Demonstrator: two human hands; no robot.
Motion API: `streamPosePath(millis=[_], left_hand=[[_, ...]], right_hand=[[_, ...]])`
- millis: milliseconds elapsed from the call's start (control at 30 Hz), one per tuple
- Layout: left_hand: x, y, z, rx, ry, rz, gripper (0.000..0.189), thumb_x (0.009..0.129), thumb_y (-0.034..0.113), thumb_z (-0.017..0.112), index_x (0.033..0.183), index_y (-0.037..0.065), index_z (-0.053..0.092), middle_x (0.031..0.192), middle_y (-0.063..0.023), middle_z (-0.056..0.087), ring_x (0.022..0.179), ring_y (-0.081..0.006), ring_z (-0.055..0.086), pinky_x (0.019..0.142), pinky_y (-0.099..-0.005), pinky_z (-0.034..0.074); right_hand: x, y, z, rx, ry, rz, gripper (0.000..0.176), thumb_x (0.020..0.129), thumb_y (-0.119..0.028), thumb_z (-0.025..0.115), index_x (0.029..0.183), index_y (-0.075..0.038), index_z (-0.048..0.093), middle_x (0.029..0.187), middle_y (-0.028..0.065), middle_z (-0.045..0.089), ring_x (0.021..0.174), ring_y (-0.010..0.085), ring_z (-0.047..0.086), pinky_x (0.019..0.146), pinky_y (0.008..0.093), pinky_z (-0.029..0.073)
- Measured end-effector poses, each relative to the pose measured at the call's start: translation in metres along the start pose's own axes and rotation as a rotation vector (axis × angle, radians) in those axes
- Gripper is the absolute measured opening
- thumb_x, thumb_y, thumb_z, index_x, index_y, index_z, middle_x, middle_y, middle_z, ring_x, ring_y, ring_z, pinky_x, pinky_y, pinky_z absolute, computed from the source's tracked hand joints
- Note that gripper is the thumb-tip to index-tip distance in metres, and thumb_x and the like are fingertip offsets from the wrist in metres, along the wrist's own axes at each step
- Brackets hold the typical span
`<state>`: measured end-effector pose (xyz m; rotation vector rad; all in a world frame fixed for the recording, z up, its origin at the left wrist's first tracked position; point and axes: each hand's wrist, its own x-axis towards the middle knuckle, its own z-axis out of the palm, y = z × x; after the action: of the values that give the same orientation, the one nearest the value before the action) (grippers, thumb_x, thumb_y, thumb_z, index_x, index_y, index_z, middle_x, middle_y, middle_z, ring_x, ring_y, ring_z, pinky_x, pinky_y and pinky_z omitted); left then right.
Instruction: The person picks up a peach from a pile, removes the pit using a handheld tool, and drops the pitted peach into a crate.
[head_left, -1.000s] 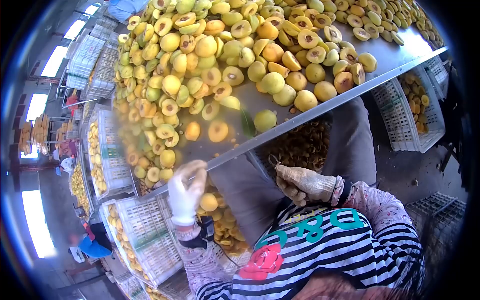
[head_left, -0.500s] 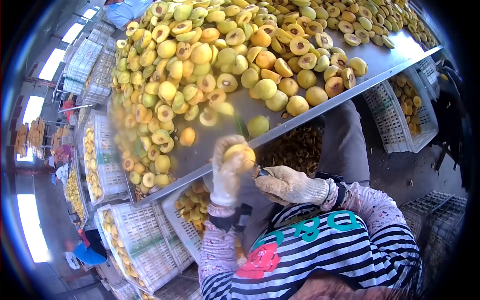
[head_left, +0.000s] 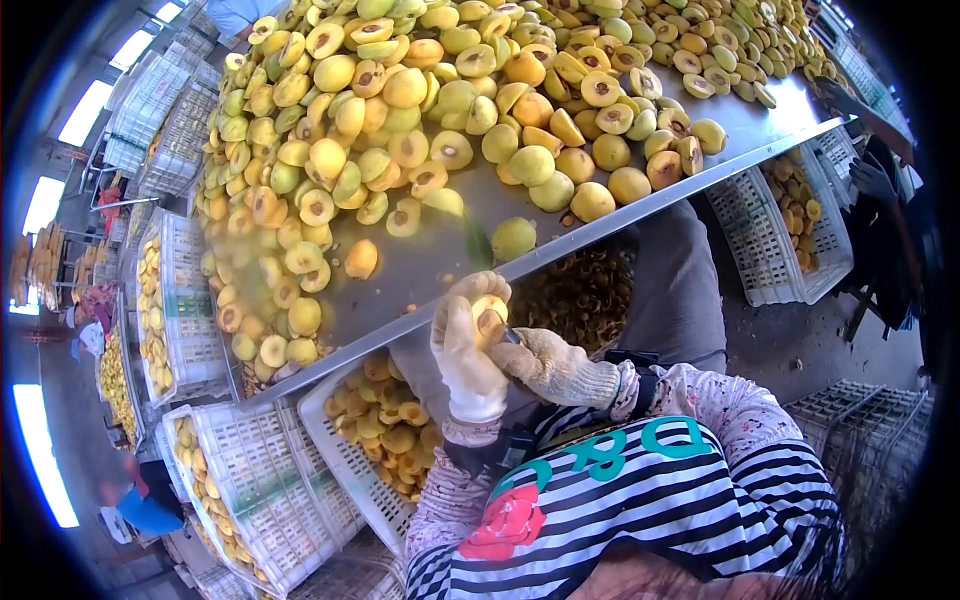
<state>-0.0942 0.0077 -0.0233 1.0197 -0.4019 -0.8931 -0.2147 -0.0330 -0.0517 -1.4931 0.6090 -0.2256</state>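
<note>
My left hand (head_left: 466, 350), in a pale work glove, is closed around a halved yellow fruit (head_left: 490, 318) whose cut face and brown centre are turned up. My right hand (head_left: 555, 366), also gloved, grips a small dark-handled tool (head_left: 510, 335) against the fruit's right side; the tool's tip is hidden. Both hands are just in front of the metal table's edge (head_left: 560, 247). On the table lies a large heap of halved and whole yellow-green fruits (head_left: 390, 120). One greenish fruit (head_left: 513, 239) and a green leaf (head_left: 478, 243) sit near the edge above my hands.
White crates of fruit (head_left: 270, 480) stand at the left, and another crate (head_left: 375, 500) is by my legs. Brown scraps (head_left: 575, 300) lie under the table edge. At right are a fruit crate (head_left: 760, 240), stacked crates (head_left: 865, 430) and a person's arm (head_left: 870, 115).
The fruit has turned so its cut face shows, and the tool is now against it. My right hand has moved closer to my left. At right, another person's arm has reached onto the table.
</note>
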Motion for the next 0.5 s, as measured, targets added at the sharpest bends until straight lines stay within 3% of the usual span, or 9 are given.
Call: streamPosePath(millis=[100, 167, 233, 300, 333, 400, 500], left_hand=[[0.003, -0.008, -0.013, -0.052, -0.127, 0.004, 0.034, 0.105, 0.026, 0.047, 0.112, -0.002, 0.065, 0.106, -0.0159, 0.068, 0.099, -0.0276, 0.066, 0.094, -0.0409, 0.054], [0.004, -0.008, -0.018, -0.036, -0.216, -0.039, 0.032, 0.103, 0.023, 0.048, 0.111, -0.003, 0.066, 0.103, -0.0175, 0.069, 0.096, -0.0283, 0.067, 0.093, -0.0407, 0.054], [0.005, -0.006, -0.02, 0.031, -0.293, -0.104, 0.031, 0.102, 0.02, 0.049, 0.11, -0.004, 0.066, 0.099, -0.019, 0.07, 0.092, -0.029, 0.068, 0.092, -0.0406, 0.054], [0.01, 0.0, -0.013, 0.017, -0.408, -0.226, 0.03, 0.097, 0.017, 0.055, 0.111, -0.006, 0.068, 0.095, -0.0189, 0.072, 0.088, -0.0266, 0.069, 0.086, -0.037, 0.055], [0.013, 0.005, -0.012, 0.028, -0.489, -0.314, 0.029, 0.096, 0.015, 0.056, 0.111, -0.007, 0.069, 0.095, -0.0172, 0.072, 0.087, -0.0242, 0.068, 0.084, -0.0343, 0.054], [0.019, 0.012, -0.003, 0.052, -0.637, -0.493, 0.03, 0.092, 0.014, 0.062, 0.112, -0.008, 0.07, 0.093, -0.0144, 0.073, 0.084, -0.0195, 0.069, 0.081, -0.0297, 0.054], [0.032, 0.001, 0.006, 0.106, -0.684, -0.694, 0.031, 0.091, 0.015, 0.064, 0.111, -0.008, 0.07, 0.092, -0.0149, 0.073, 0.085, -0.0205, 0.069, 0.081, -0.0305, 0.055]], right_hand=[[-0.007, -0.013, -0.005, -0.006, -0.052, 0.037, 0.05, 0.101, -0.048, 0.053, 0.12, -0.003, 0.065, 0.098, 0.0183, 0.07, 0.093, 0.0297, 0.067, 0.086, 0.039, 0.051], [-0.008, -0.023, -0.016, 0.054, -0.173, 0.244, 0.049, 0.102, -0.046, 0.052, 0.121, -0.002, 0.064, 0.099, 0.0174, 0.071, 0.095, 0.0279, 0.067, 0.088, 0.0389, 0.05], [-0.012, -0.019, -0.026, 0.169, -0.289, 0.257, 0.043, 0.104, -0.045, 0.049, 0.099, -0.005, 0.063, 0.073, 0.0064, 0.061, 0.065, 0.0185, 0.059, 0.059, 0.0328, 0.046], [-0.014, -0.014, -0.036, 0.389, -0.448, 0.389, 0.043, 0.105, -0.045, 0.046, 0.084, -0.01, 0.058, 0.06, -0.0008, 0.05, 0.048, 0.0125, 0.047, 0.044, 0.0286, 0.037], [-0.021, -0.014, -0.035, 0.472, -0.445, 0.394, 0.044, 0.106, -0.047, 0.044, 0.073, -0.018, 0.044, 0.055, -0.0088, 0.032, 0.041, 0.0049, 0.029, 0.038, 0.0238, 0.021], [-0.026, -0.017, -0.051, 0.528, -0.571, 0.489, 0.043, 0.105, -0.048, 0.045, 0.074, -0.018, 0.044, 0.055, -0.0096, 0.032, 0.041, 0.0037, 0.029, 0.038, 0.0229, 0.022], [-0.029, -0.003, -0.079, 0.65, -0.729, 0.557, 0.044, 0.104, -0.052, 0.044, 0.077, -0.018, 0.046, 0.055, -0.0115, 0.031, 0.04, 0.0014, 0.027, 0.037, 0.0196, 0.023]])
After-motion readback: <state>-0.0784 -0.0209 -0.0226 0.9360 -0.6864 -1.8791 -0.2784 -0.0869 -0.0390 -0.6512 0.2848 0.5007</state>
